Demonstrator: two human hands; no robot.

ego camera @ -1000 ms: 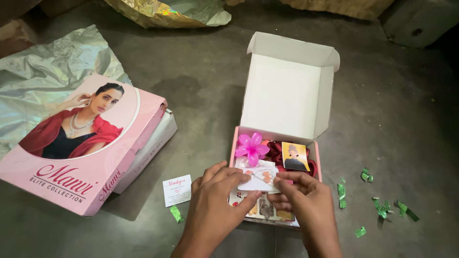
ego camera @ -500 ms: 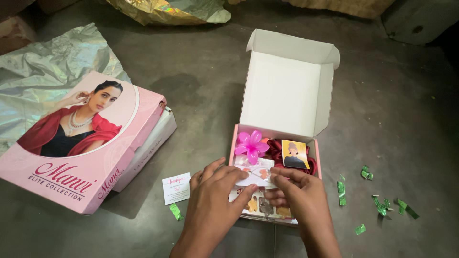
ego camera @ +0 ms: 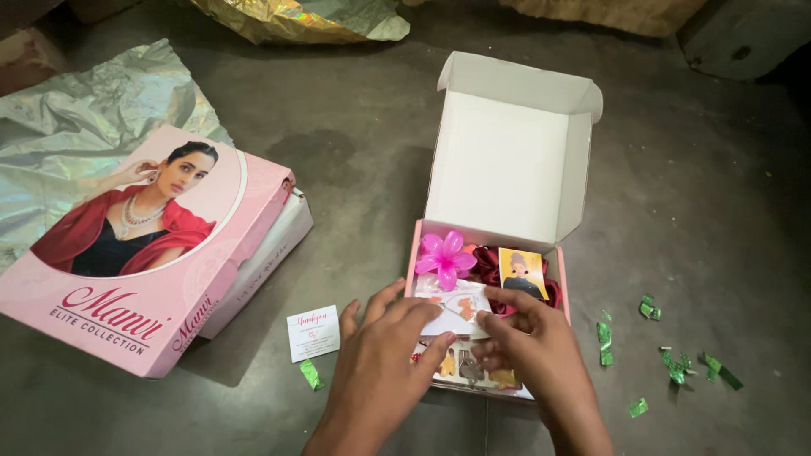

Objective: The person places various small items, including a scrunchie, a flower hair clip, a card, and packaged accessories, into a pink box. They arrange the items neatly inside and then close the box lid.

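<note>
A small pink box (ego camera: pixel 411 253) with a white raised lid (ego camera: pixel 507 148) stands open on the dark floor. Inside lie a pink flower hair clip (ego camera: pixel 445 257), dark red fabric (ego camera: pixel 488 263), a small yellow picture card (ego camera: pixel 522 272) and clear packets of small ornaments (ego camera: pixel 463 368). My left hand (ego camera: pixel 380 371) and my right hand (ego camera: pixel 532 350) both rest over the box's near half. Their fingertips pinch a white card of small jewellery (ego camera: pixel 456 308) between them.
A large pink flat box (ego camera: pixel 144 253) with a portrait on its lid lies at the left on silver wrapping foil (ego camera: pixel 76 127). A small white card (ego camera: pixel 312 332) lies beside my left hand. Green foil scraps (ego camera: pixel 676 363) dot the floor at right. Gold foil (ego camera: pixel 287 17) sits at the back.
Both hands stay over the box's near half; the fingers have shifted a little on the white jewellery card. The packets below it show more.
</note>
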